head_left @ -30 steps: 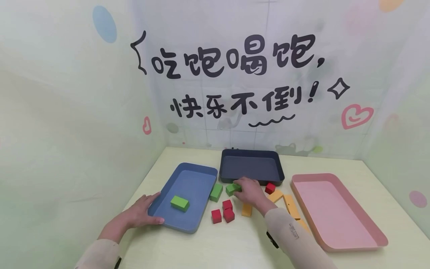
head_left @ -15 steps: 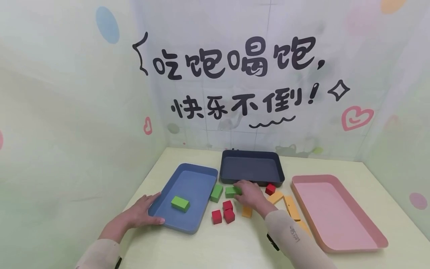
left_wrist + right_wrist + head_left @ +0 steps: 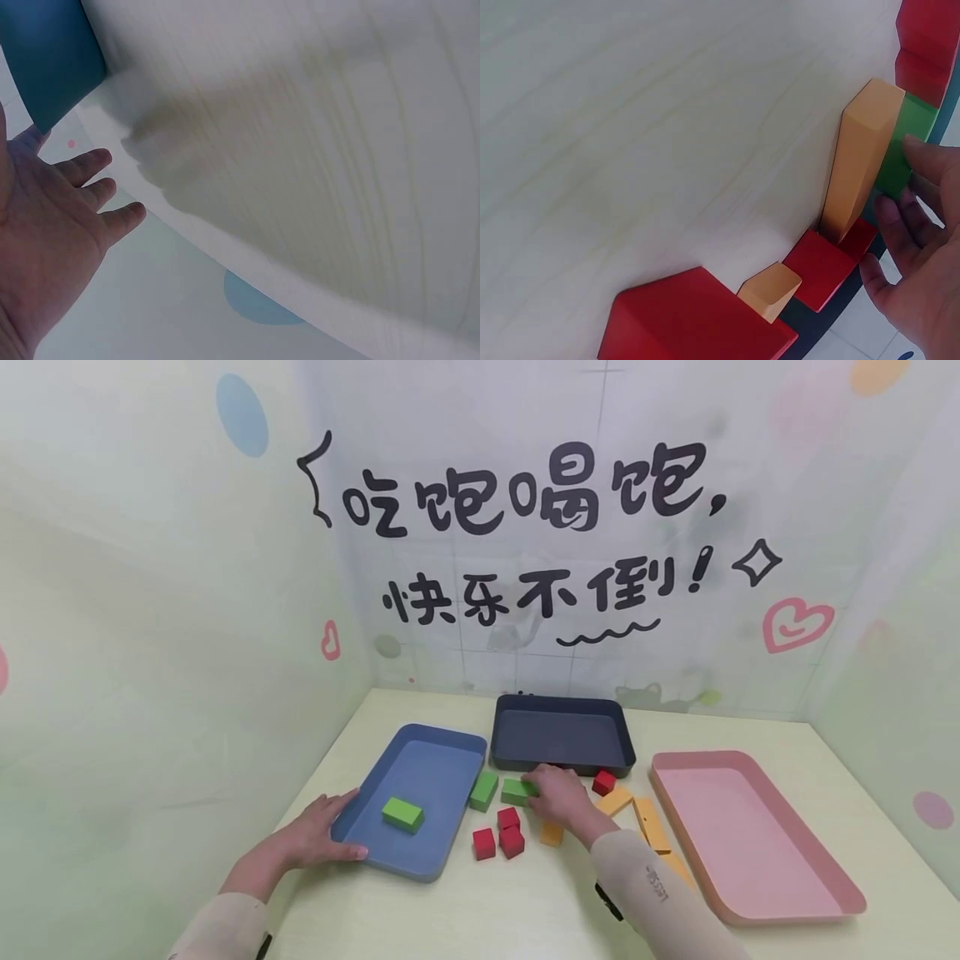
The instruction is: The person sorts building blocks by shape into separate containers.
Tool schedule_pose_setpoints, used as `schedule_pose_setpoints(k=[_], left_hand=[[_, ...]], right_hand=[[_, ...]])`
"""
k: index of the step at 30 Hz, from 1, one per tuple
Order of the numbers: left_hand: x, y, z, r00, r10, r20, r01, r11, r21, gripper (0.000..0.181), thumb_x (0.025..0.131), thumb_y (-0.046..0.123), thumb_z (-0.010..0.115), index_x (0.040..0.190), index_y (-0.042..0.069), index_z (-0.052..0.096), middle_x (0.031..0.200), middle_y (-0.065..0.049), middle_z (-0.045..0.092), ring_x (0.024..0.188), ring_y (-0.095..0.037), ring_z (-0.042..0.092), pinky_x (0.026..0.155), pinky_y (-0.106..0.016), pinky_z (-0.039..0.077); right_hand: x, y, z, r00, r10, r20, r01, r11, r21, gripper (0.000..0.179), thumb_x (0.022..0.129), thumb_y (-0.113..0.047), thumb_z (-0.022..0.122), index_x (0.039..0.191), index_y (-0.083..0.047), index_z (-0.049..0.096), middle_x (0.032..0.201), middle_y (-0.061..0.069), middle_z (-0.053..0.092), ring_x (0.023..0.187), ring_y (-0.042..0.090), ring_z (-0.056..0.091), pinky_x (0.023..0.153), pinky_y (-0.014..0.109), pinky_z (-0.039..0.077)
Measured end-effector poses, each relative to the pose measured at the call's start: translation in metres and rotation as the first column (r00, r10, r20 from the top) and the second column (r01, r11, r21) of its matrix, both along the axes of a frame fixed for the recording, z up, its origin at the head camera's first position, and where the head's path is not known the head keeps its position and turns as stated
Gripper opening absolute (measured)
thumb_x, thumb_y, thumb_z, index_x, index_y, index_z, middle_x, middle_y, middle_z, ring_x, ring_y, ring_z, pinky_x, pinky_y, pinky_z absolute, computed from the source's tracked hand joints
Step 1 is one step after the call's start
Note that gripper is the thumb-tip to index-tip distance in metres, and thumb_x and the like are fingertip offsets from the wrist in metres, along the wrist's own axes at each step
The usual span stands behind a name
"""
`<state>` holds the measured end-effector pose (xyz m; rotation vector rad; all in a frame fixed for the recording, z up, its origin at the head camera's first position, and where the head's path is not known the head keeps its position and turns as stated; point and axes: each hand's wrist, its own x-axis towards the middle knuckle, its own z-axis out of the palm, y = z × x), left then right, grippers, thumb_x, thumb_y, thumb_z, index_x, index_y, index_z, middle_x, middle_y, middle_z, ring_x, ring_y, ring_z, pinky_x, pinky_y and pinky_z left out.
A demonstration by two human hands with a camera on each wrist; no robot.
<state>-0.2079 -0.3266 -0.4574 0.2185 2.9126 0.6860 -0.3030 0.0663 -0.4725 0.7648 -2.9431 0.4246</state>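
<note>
In the head view my left hand [image 3: 311, 833] rests against the near left corner of a blue tray [image 3: 431, 768], its fingers fairly straight and spread. A green block [image 3: 402, 814] lies inside that tray. My right hand [image 3: 562, 797] pinches another green block [image 3: 515, 791] by its right end, just in front of a dark navy tray [image 3: 558, 735]. The right wrist view shows thumb and fingertips at that green block [image 3: 905, 142], beside an orange block [image 3: 861, 154]. A third green block [image 3: 483, 791] lies close to the blue tray's right side.
Several red cubes [image 3: 484, 844] sit in front of the green blocks; another red cube [image 3: 603, 782] is near the navy tray. Several orange blocks [image 3: 651, 824] lie between my right forearm and a pink tray [image 3: 765, 835]. Printed walls [image 3: 465, 668] enclose the table.
The green block at my right hand has turned from slanted to nearly straight and shifted slightly toward the front and left. My left hand and the blue tray stay put.
</note>
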Motion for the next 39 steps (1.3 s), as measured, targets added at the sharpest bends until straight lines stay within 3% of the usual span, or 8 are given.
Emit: schedule_pose_setpoints(k=[14,25,39], left_hand=[[0.000,-0.001,-0.001,1.000,0.000,0.000,0.000,1.000,0.001,0.106,0.063,0.059,0.071,0.142,0.006,0.024,0.136,-0.037,0.020,0.125,-0.053,0.015,0.091,-0.066,0.023],[-0.001,-0.002,-0.002,1.000,0.005,0.007,-0.005,1.000,0.010,0.106,0.063,0.059,0.072,0.143,0.008,0.024,0.137,-0.037,0.019,0.126,-0.053,0.013,0.092,-0.066,0.022],[0.000,0.000,0.000,1.000,0.001,0.008,-0.001,1.000,0.006,0.106,0.064,0.058,0.072,0.143,0.007,0.023,0.136,-0.037,0.020,0.125,-0.053,0.014,0.092,-0.066,0.023]], right_hand=[[0.004,-0.002,0.002,1.000,0.016,0.002,-0.016,1.000,0.000,0.033,0.079,-0.026,0.069,0.109,-0.014,0.066,0.094,0.000,0.061,0.083,0.016,0.053,0.075,0.040,0.038],[0.005,-0.005,0.006,0.998,-0.019,0.064,0.023,0.998,-0.062,0.034,0.078,-0.029,0.069,0.108,-0.014,0.067,0.090,-0.003,0.057,0.078,0.013,0.049,0.075,0.037,0.037],[0.004,0.001,0.012,0.996,-0.049,0.073,0.057,0.993,-0.107,0.032,0.078,-0.024,0.067,0.108,-0.013,0.067,0.099,0.001,0.059,0.086,0.016,0.052,0.078,0.040,0.038]])
